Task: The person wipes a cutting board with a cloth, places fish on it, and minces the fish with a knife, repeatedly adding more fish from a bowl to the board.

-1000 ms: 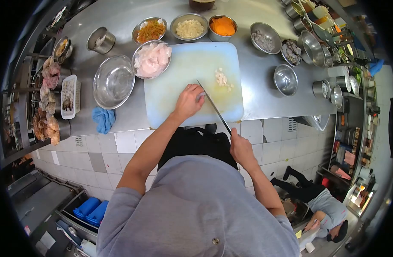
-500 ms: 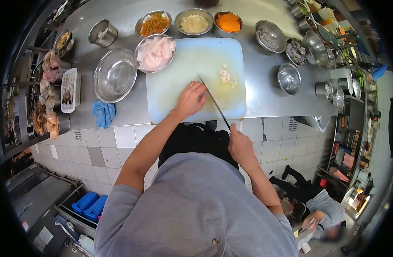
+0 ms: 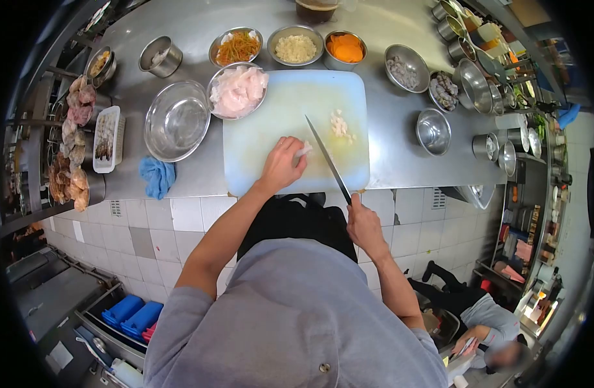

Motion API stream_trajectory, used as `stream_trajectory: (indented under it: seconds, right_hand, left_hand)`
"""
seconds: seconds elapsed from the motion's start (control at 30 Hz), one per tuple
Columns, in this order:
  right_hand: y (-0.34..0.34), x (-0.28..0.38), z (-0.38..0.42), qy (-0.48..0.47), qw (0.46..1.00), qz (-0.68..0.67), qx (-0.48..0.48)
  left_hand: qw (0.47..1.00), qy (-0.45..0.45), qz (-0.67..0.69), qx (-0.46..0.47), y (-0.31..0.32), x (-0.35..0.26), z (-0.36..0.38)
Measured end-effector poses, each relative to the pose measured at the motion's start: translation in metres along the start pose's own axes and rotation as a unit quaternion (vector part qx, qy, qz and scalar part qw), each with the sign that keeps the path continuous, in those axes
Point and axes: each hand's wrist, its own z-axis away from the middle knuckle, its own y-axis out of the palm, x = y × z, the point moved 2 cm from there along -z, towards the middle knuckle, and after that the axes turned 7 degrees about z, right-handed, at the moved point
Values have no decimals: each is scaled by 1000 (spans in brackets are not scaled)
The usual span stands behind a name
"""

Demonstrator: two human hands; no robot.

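Observation:
On the white cutting board (image 3: pixel 258 139), my left hand (image 3: pixel 283 164) has its fingers closed on a small pale piece of food (image 3: pixel 304 150). My right hand (image 3: pixel 365 226) grips the handle of a long knife (image 3: pixel 329 158) at the board's front edge. The blade points up and to the left across the board, a little apart from my left fingers. Small chopped pale pieces (image 3: pixel 340 125) lie right of the blade. A bowl of pale pink slices (image 3: pixel 238 91) overlaps the board's upper left corner.
Left of the board are an empty metal bowl (image 3: pixel 177 121), a blue cloth (image 3: pixel 157 176) and a white basket (image 3: pixel 107 139). Bowls of orange slices (image 3: pixel 345 48) and chopped food (image 3: pixel 295 49) stand behind. A small bowl (image 3: pixel 433 132) is at right. Another person (image 3: pixel 484 317) is lower right.
My left fingers have moved off the blade, and the pale piece now shows between them. The knife has shifted slightly right, away from them. The whole view has tilted a little.

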Motion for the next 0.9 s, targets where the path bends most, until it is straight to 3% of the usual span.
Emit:
stream_trajectory:
  seconds: [0.27, 0.37, 0.5, 0.73, 0.9]
  right_hand:
    - [-14, 27, 11, 12, 997, 54, 47]
    - [13, 32, -16, -47, 998, 1, -35]
    - [24, 44, -35, -30, 999, -4, -13]
    - [-2, 0, 10, -9, 999, 35, 22]
    - [-13, 18, 0, -19, 1000, 8, -12]
  left_hand:
    - [999, 24, -5, 31, 4, 8, -2]
    - [999, 37, -5, 38, 4, 7, -2]
    - [998, 31, -15, 45, 3, 7, -2]
    - [1000, 4, -7, -2, 3, 9, -1]
    - [1000, -6, 21, -13, -8, 3, 6]
